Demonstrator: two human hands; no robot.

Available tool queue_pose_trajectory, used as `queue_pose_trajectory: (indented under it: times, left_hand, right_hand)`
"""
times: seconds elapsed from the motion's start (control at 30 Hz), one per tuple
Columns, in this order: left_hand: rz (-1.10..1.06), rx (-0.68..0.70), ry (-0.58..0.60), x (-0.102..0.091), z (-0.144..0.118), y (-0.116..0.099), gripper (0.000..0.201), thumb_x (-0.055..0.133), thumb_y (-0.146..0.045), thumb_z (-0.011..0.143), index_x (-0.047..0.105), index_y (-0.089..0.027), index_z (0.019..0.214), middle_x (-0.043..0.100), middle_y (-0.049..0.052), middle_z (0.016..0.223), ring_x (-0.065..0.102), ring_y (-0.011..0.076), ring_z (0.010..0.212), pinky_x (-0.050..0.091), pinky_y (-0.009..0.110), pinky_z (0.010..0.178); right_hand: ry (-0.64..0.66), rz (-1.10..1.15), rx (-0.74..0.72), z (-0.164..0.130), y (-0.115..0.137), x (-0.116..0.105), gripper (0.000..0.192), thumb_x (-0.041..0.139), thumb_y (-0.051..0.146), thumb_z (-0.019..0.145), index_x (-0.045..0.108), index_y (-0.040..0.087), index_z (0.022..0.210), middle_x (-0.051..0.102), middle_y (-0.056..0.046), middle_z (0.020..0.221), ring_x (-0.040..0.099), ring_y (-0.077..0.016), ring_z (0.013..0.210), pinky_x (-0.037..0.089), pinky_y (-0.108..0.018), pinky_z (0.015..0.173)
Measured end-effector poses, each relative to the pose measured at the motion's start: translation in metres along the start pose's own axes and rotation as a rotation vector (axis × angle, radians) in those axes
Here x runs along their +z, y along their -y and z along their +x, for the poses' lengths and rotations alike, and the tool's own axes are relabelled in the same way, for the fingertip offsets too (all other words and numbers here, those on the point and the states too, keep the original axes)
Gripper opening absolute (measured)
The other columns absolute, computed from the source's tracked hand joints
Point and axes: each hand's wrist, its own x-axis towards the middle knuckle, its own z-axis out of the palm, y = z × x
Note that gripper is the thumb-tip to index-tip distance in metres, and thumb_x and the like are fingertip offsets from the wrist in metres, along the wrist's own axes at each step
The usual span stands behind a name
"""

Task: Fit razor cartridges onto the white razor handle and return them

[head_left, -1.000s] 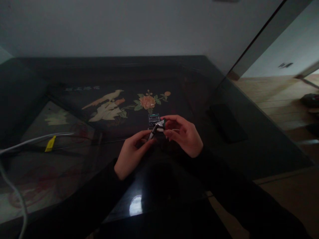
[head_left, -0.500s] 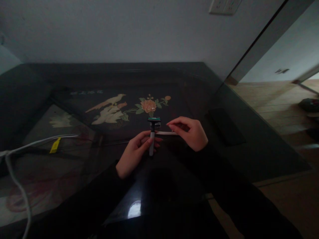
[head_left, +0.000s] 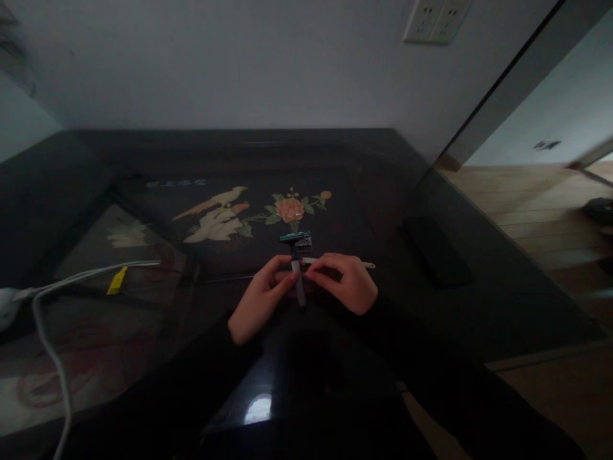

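My left hand [head_left: 262,295] is closed around the grey handle of a razor [head_left: 297,281], which stands nearly upright with its green-edged head at the top. Close on the right, my right hand [head_left: 345,281] has its thumb and fingertips pinched together beside the razor's handle. Whether anything is between those fingertips is too small to tell. A thin white stick [head_left: 368,264] lies on the table behind my right hand, partly hidden by it. Just behind the razor's head is a small clear plastic piece [head_left: 304,241].
The dark glossy table [head_left: 335,147] has a bird-and-flower picture [head_left: 290,209] on it. A dark flat object [head_left: 435,249] lies to the right. White cables [head_left: 52,345] with a yellow tag [head_left: 117,281] run along the left. A wall socket [head_left: 437,20] is above.
My right hand has moved left and nearer to me, up to the razor's handle. The razor's top has tilted a little left. The view has shifted slightly.
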Motion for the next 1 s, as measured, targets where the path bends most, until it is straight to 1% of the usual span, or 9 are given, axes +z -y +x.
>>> queue_pose_trajectory:
  times: [0.13, 0.23, 0.3, 0.37, 0.47, 0.6, 0.77, 0.9, 1.0]
  left_hand:
    - [-0.018, 0.015, -0.013, 0.0, 0.0, -0.001, 0.037, 0.068, -0.039, 0.08, 0.055, -0.017, 0.107, 0.072, 0.005, 0.094, 0.07, 0.019, 0.08, 0.056, 0.029, 0.07]
    - [-0.021, 0.023, -0.05, 0.002, -0.002, -0.002, 0.034, 0.068, -0.036, 0.081, 0.057, -0.016, 0.106, 0.07, 0.005, 0.096, 0.069, 0.0176, 0.08, 0.055, 0.028, 0.07]
    - [-0.029, 0.028, -0.069, 0.003, -0.002, -0.002, 0.033, 0.068, -0.034, 0.081, 0.058, -0.016, 0.106, 0.068, 0.004, 0.092, 0.068, 0.0172, 0.081, 0.055, 0.028, 0.07]
    - [-0.033, 0.033, -0.072, 0.003, -0.002, -0.002, 0.033, 0.069, -0.034, 0.081, 0.058, -0.016, 0.105, 0.067, 0.004, 0.089, 0.067, 0.0171, 0.081, 0.055, 0.028, 0.069]
    - [-0.014, 0.039, -0.074, 0.003, -0.002, -0.002, 0.033, 0.069, -0.036, 0.081, 0.059, -0.016, 0.104, 0.067, 0.003, 0.088, 0.067, 0.0165, 0.079, 0.056, 0.028, 0.069]
    - [0.003, 0.03, -0.08, 0.003, -0.002, -0.002, 0.034, 0.069, -0.038, 0.08, 0.059, -0.016, 0.105, 0.068, 0.003, 0.087, 0.067, 0.0165, 0.078, 0.056, 0.028, 0.069]
    - [0.011, 0.029, -0.093, 0.003, -0.002, -0.002, 0.037, 0.071, -0.039, 0.078, 0.059, -0.016, 0.104, 0.068, 0.003, 0.085, 0.068, 0.0175, 0.078, 0.057, 0.029, 0.069]
    - [0.023, 0.025, -0.086, 0.003, -0.003, -0.003, 0.037, 0.071, -0.039, 0.078, 0.059, -0.016, 0.104, 0.068, 0.003, 0.085, 0.068, 0.0173, 0.078, 0.056, 0.028, 0.069]
    - [0.024, 0.023, -0.098, 0.003, -0.003, -0.004, 0.036, 0.07, -0.038, 0.078, 0.059, -0.016, 0.104, 0.068, 0.003, 0.085, 0.067, 0.0174, 0.078, 0.055, 0.028, 0.069]
  right_hand:
    - [-0.009, -0.072, -0.005, 0.003, -0.002, -0.01, 0.008, 0.066, 0.019, 0.085, 0.07, 0.015, 0.08, 0.066, -0.002, 0.073, 0.059, -0.0133, 0.066, 0.042, -0.025, 0.063]
    - [-0.051, -0.23, 0.063, 0.009, -0.01, -0.027, 0.008, 0.064, 0.018, 0.085, 0.071, 0.016, 0.085, 0.064, -0.002, 0.074, 0.056, -0.0138, 0.064, 0.041, -0.026, 0.063]
    - [-0.019, -0.336, 0.125, 0.012, -0.019, -0.037, 0.006, 0.067, 0.016, 0.082, 0.072, 0.017, 0.085, 0.062, -0.002, 0.075, 0.056, -0.0149, 0.068, 0.041, -0.027, 0.066]
    - [0.033, -0.437, 0.18, 0.013, -0.027, -0.041, 0.007, 0.071, 0.018, 0.08, 0.073, 0.017, 0.086, 0.063, -0.004, 0.08, 0.058, -0.0172, 0.075, 0.042, -0.029, 0.07]
    - [0.124, -0.537, 0.224, 0.012, -0.033, -0.038, 0.012, 0.072, 0.021, 0.079, 0.073, 0.018, 0.091, 0.065, -0.007, 0.091, 0.059, -0.0205, 0.087, 0.043, -0.031, 0.077]
    - [0.219, -0.583, 0.242, 0.011, -0.032, -0.03, 0.011, 0.069, 0.021, 0.082, 0.071, 0.02, 0.093, 0.065, -0.007, 0.093, 0.059, -0.022, 0.093, 0.041, -0.03, 0.075]
    - [0.248, -0.565, 0.236, 0.012, -0.028, -0.026, 0.004, 0.066, 0.021, 0.084, 0.068, 0.019, 0.087, 0.065, -0.005, 0.089, 0.059, -0.0209, 0.088, 0.039, -0.029, 0.069]
    - [0.288, -0.515, 0.205, 0.011, -0.026, -0.024, 0.005, 0.067, 0.02, 0.083, 0.067, 0.017, 0.087, 0.064, -0.004, 0.085, 0.058, -0.0181, 0.082, 0.038, -0.028, 0.069]
    - [0.305, -0.472, 0.186, 0.012, -0.023, -0.026, 0.007, 0.066, 0.02, 0.084, 0.066, 0.015, 0.089, 0.063, -0.002, 0.078, 0.056, -0.0146, 0.073, 0.037, -0.026, 0.066]
